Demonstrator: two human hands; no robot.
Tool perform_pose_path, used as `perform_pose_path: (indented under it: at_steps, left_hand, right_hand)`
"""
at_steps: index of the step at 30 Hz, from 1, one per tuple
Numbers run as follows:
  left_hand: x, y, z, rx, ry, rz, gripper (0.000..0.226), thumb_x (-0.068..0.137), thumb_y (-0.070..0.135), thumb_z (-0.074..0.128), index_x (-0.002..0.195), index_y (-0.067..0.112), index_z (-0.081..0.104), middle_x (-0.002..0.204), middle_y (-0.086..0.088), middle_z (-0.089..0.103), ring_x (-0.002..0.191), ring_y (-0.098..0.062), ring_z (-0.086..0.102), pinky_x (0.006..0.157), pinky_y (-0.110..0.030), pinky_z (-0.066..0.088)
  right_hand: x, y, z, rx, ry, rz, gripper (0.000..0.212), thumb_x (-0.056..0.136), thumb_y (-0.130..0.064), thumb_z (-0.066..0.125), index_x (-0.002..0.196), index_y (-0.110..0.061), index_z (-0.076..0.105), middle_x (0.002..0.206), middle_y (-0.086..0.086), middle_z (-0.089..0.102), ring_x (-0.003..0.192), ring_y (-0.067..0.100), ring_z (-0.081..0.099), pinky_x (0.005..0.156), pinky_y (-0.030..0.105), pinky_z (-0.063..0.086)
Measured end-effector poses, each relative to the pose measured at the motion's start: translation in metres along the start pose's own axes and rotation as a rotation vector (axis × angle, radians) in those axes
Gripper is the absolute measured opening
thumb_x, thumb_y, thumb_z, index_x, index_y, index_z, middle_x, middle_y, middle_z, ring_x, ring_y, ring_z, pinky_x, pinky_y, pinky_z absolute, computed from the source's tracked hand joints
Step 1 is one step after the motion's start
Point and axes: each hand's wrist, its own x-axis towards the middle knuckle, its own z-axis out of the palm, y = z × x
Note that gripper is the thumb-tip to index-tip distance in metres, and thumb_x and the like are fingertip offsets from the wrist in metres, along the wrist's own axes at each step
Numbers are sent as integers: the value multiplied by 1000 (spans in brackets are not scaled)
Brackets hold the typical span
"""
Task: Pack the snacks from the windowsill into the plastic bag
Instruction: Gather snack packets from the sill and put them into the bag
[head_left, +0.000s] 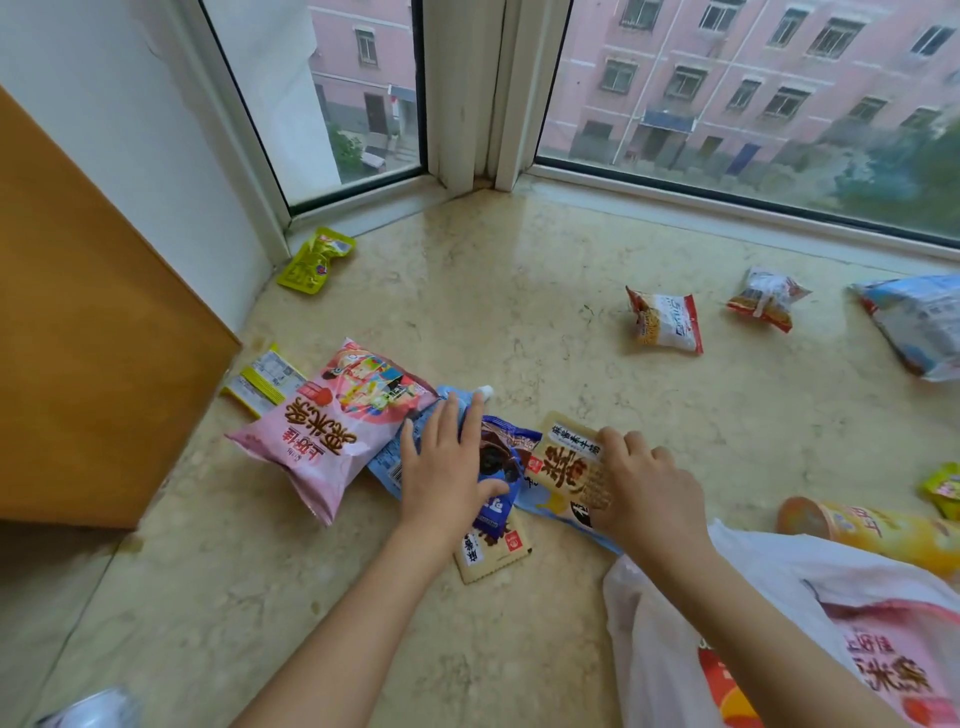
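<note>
A heap of snack packets (488, 467) is seen on the windowsill (519, 291), just beside the plastic bag (675, 623); they are judged light, crinkly, slippery and crushable, best taken by an edge seam. The left hand (447, 467) is laid flat, fingers straight, on a blue packet (498, 462); the right hand (644, 488) is curled over a cracker packet (566, 462). A pink bag (332, 426) and other packets are scattered well apart.

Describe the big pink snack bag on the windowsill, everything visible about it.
The pink snack bag is a puffy, glossy plastic pillow pack with orange characters and a colourful cartoon panel. It looks sealed and lies flat on the marble windowsill, tilted diagonally. One edge overlaps a yellow packet, the other a blue pouch under the left hand.
</note>
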Motion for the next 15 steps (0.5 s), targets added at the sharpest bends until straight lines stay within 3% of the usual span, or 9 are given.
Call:
perform_pose_path:
  at_steps: [5,8,10,15]
  left_hand:
    - [-3,9,3,-26,-32,-38,103,85,58,58,152,22,-11,162,-5,-1,149,-22,-2,118,-46,4]
    - [-6,17,7,-130,56,-64,106,82,48,69,153,25,-6,154,-4,23,142,-21,23,115,-38,18]
    - [-10,22,9,-213,126,-46,109,80,39,74,153,28,-7,143,1,36,129,-17,39,105,-33,31]
    - [-19,25,14,-627,126,-209,92,80,24,77,150,31,17,146,6,42,123,-17,51,89,-33,47]
  right_hand:
    - [-5,2,-6,111,21,28,50,79,-32,65,122,-23,40,106,-3,53,84,20,56,58,29,34]
    - [-10,4,-11,364,3,51,40,86,-27,59,122,-24,42,108,-2,58,84,22,60,57,30,41]
    - [-12,7,-12,451,-30,55,33,87,-24,56,119,-22,49,104,-1,63,85,23,60,63,32,45]
    - [-13,15,-7,652,-54,128,22,90,-19,52,110,-22,60,80,-8,65,69,14,59,58,29,44]
